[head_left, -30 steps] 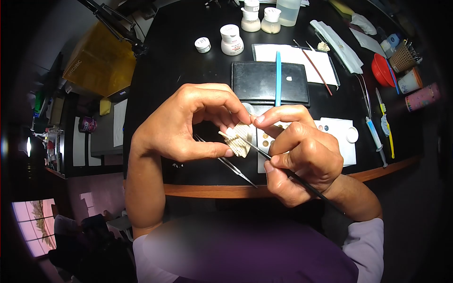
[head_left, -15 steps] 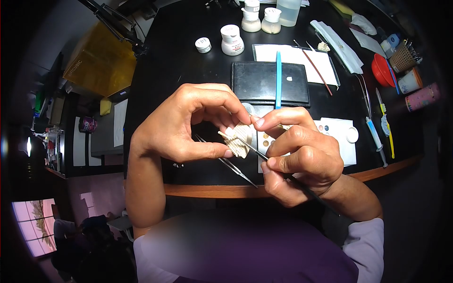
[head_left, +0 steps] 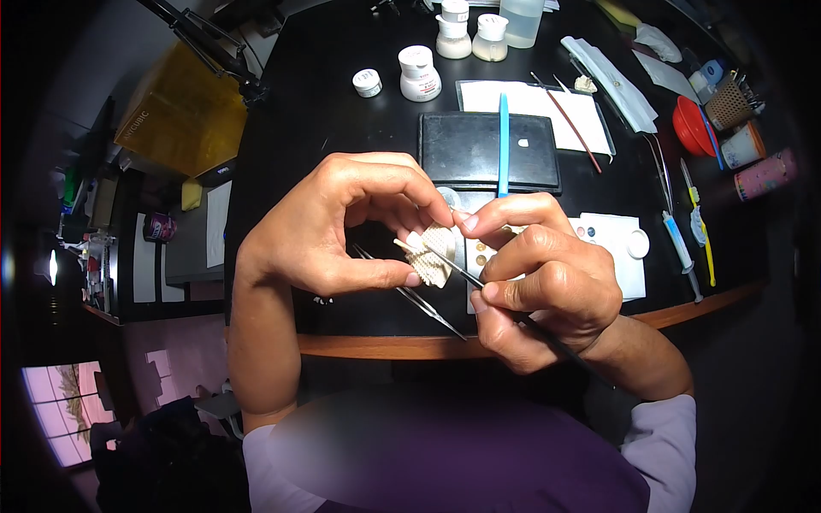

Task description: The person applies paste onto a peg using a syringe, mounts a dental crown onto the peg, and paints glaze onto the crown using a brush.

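My left hand (head_left: pixel 342 227) is curled, with the thumb and fingers gripping a small cream-coloured honeycomb block (head_left: pixel 434 271) by its edges. A small pale peg-like piece juts out at the block's left side. In my right hand (head_left: pixel 552 286) is a slim dark-handled tool (head_left: pixel 564 346), pinched between thumb and fingers like a pen. Its thin tip reaches over the block's face; whether it is a brush or a metal instrument I cannot tell. My right index fingertip meets my left fingers at the block's upper edge. Metal tweezers (head_left: pixel 428 309) lie on the desk just below the block.
Behind my hands sits a black case (head_left: pixel 462 150) with a blue stick (head_left: pixel 504 141) across it. White jars (head_left: pixel 419 75) stand farther back. A palette sheet (head_left: pixel 629 274), a syringe (head_left: pixel 682 256) and a red bowl (head_left: pixel 691 128) are to the right. The wooden desk edge (head_left: pixel 368 346) is near me.
Both hands keep nearly the same pose and hold. The tool's tip has shifted very slightly over the block. In the background at lower left, a dark figure has moved.
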`<state>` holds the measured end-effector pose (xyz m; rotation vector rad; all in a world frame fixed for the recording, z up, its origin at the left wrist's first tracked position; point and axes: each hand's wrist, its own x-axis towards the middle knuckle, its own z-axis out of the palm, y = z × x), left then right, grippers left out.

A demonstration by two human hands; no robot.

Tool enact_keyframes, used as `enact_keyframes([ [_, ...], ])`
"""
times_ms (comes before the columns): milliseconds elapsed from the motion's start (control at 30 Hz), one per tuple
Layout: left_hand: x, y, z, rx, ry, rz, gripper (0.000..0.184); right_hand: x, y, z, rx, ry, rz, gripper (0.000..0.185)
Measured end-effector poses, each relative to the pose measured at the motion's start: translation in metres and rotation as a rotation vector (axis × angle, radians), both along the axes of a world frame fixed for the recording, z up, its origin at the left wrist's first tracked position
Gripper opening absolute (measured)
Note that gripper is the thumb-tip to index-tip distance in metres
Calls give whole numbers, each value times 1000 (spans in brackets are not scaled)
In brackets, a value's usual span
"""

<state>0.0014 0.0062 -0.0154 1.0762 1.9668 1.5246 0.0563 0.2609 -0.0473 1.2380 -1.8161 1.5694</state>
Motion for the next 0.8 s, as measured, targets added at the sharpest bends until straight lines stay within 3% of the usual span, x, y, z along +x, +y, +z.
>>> enact_keyframes([
  [800, 1, 0, 1, 1, -17, 2, 47, 2, -5, -3, -41, -7, -53, 25],
])
